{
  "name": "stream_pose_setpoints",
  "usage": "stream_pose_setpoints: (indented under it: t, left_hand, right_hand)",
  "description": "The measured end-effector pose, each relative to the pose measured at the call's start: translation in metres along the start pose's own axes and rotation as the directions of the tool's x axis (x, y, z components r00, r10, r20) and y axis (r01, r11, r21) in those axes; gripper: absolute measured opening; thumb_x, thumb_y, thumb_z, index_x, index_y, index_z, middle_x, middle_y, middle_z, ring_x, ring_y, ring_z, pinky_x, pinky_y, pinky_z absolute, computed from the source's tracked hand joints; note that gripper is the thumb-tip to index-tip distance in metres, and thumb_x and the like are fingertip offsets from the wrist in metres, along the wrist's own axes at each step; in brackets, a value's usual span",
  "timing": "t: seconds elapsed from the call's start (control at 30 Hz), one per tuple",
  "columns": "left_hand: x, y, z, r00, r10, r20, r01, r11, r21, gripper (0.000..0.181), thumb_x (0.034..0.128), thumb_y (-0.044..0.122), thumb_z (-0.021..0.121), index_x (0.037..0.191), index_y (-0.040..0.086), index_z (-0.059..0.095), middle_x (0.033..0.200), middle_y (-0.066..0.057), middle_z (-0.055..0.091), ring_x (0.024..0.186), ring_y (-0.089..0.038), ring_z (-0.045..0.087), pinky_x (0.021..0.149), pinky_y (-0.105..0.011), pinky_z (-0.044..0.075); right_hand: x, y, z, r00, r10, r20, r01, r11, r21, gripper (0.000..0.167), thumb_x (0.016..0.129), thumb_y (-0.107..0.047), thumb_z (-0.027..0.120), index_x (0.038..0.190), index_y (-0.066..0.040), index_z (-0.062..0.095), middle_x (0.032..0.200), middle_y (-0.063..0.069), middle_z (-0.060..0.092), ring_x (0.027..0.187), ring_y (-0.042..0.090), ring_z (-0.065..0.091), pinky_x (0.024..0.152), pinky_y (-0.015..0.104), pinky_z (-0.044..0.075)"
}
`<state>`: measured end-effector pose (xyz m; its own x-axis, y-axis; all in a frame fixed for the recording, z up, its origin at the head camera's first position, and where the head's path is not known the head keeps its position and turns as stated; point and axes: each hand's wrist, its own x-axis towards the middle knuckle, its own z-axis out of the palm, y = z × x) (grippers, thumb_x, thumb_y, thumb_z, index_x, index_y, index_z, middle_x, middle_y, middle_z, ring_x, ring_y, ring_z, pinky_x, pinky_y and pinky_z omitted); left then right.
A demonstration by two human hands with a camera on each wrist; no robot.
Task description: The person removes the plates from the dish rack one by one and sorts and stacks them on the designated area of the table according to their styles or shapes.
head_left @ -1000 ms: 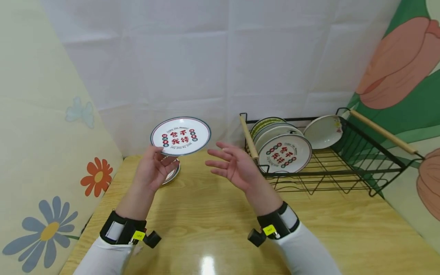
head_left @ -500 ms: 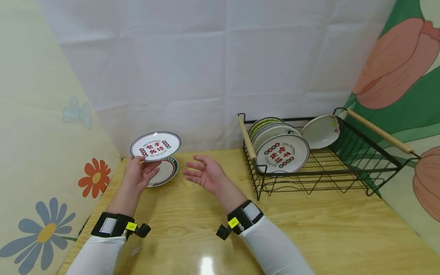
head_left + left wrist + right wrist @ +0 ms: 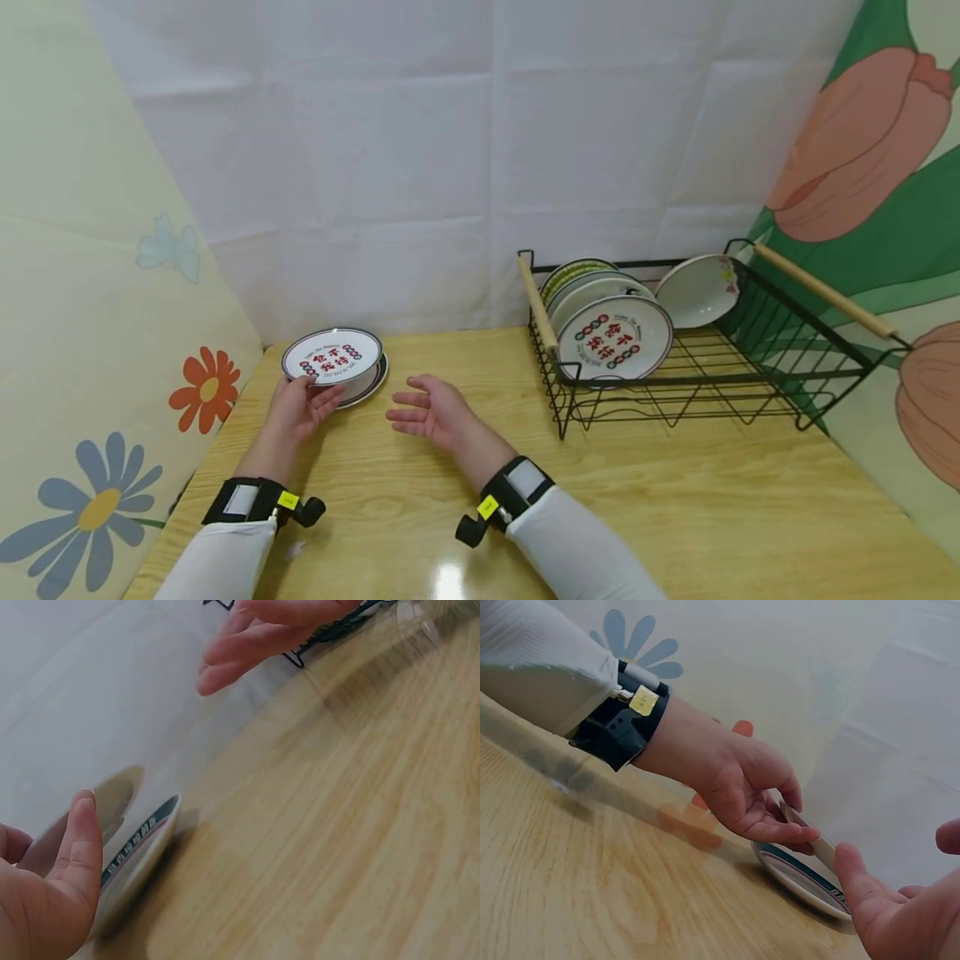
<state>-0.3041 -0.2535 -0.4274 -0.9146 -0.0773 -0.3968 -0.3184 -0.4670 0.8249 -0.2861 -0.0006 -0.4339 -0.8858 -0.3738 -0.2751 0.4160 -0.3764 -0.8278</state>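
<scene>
One wood-grain table (image 3: 637, 508) | one black wire dish rack (image 3: 675, 381) holding four plates (image 3: 617, 337) and one floral bowl (image 3: 696, 292) | one dark-rimmed plate (image 3: 367, 388) on the table | one red-lettered plate (image 3: 332, 356) above it, left hand (image 3: 294, 410) pinching its rim; right hand (image 3: 435, 412) apart, fingers loosely extended

A: You're gripping a round white plate (image 3: 332, 358) in your left hand (image 3: 295, 410), thumb lying on its near-left rim.
B: Face?
A: It's facing up, showing you red characters, coloured dots either side, dark rim line.
B: Under it?
A: You're holding it above a second plate (image 3: 365, 387), which is lying on the table (image 3: 405, 500), showing a dark green band, red line. They're overlapping in your head view; your left wrist view is showing a gap.
</scene>
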Motion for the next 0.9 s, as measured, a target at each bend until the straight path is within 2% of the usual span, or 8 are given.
stream_pose_setpoints:
  t: [0.1, 0.17, 0.4, 0.6, 0.7, 0.8, 0.9]
  left_hand:
    - [0.002, -0.004, -0.002, 1.000, -0.020, -0.015, 0.020, 1.000, 0.000, 0.062, 0.1121, 0.024, 0.028, 0.165, 0.036, -0.001, 0.142, -0.010, 0.052, 0.084, -0.017, 0.078, 0.079, -0.029, 0.064]
    - [0.002, -0.007, -0.003, 0.999, -0.027, -0.017, 0.027, 1.000, -0.002, 0.063, 0.1123, 0.024, 0.028, 0.165, 0.036, -0.003, 0.151, -0.012, 0.045, 0.086, -0.017, 0.078, 0.080, -0.029, 0.064]
    - [0.004, -0.011, -0.005, 0.999, -0.018, -0.033, 0.019, 0.999, 0.036, 0.062, 0.1125, 0.025, 0.028, 0.166, 0.033, -0.001, 0.147, -0.013, 0.049, 0.086, -0.017, 0.078, 0.081, -0.030, 0.064]
    - [0.008, -0.012, -0.009, 0.998, -0.021, -0.058, 0.024, 0.998, 0.059, 0.063, 0.1122, 0.026, 0.031, 0.166, 0.034, 0.000, 0.156, -0.013, 0.046, 0.087, -0.016, 0.079, 0.082, -0.030, 0.064]
    - [0.009, -0.011, -0.013, 0.998, -0.020, -0.056, 0.025, 0.996, 0.089, 0.064, 0.1119, 0.025, 0.033, 0.166, 0.033, 0.000, 0.143, -0.010, 0.057, 0.086, -0.014, 0.079, 0.075, -0.025, 0.063]
    - [0.008, -0.009, -0.016, 0.999, -0.019, -0.042, 0.024, 0.991, 0.132, 0.064, 0.1118, 0.025, 0.034, 0.166, 0.032, 0.000, 0.115, -0.002, 0.070, 0.083, -0.013, 0.079, 0.062, -0.019, 0.057]
    - [0.007, -0.008, -0.019, 1.000, -0.024, -0.014, 0.026, 0.986, 0.167, 0.064, 0.1123, 0.026, 0.033, 0.166, 0.031, 0.000, 0.095, 0.005, 0.074, 0.082, -0.012, 0.079, 0.055, -0.018, 0.051]
  right_hand:
    - [-0.001, 0.003, 0.003, 1.000, 0.014, 0.002, -0.014, 1.000, -0.013, 0.056, 0.106, -0.025, 0.046, 0.155, 0.001, 0.035, 0.149, 0.033, 0.051, 0.099, 0.032, 0.077, 0.085, 0.041, 0.064]
    - [-0.001, 0.004, 0.004, 1.000, 0.020, 0.000, -0.020, 1.000, -0.020, 0.057, 0.106, -0.025, 0.047, 0.155, 0.001, 0.035, 0.149, 0.033, 0.051, 0.101, 0.033, 0.076, 0.085, 0.042, 0.064]
    - [-0.003, 0.007, 0.004, 1.000, 0.024, -0.011, -0.025, 0.999, -0.031, 0.055, 0.106, -0.025, 0.047, 0.154, 0.001, 0.036, 0.148, 0.033, 0.051, 0.109, 0.038, 0.074, 0.088, 0.043, 0.063]
    - [-0.003, 0.009, 0.004, 1.000, 0.025, -0.001, -0.025, 0.999, -0.037, 0.055, 0.105, -0.025, 0.047, 0.153, 0.002, 0.037, 0.148, 0.033, 0.052, 0.107, 0.038, 0.074, 0.088, 0.044, 0.063]
    - [-0.004, 0.009, 0.005, 1.000, 0.026, 0.007, -0.025, 0.999, -0.041, 0.055, 0.105, -0.025, 0.048, 0.152, 0.002, 0.038, 0.147, 0.034, 0.052, 0.107, 0.038, 0.075, 0.089, 0.044, 0.063]
    - [-0.006, 0.009, 0.006, 1.000, 0.029, 0.011, -0.029, 0.999, -0.041, 0.054, 0.105, -0.025, 0.048, 0.152, 0.002, 0.039, 0.147, 0.033, 0.053, 0.106, 0.038, 0.075, 0.089, 0.044, 0.063]
    - [-0.008, 0.010, 0.006, 0.999, 0.029, 0.015, -0.029, 0.999, -0.040, 0.055, 0.105, -0.025, 0.049, 0.152, 0.001, 0.040, 0.146, 0.033, 0.054, 0.107, 0.038, 0.075, 0.089, 0.044, 0.063]
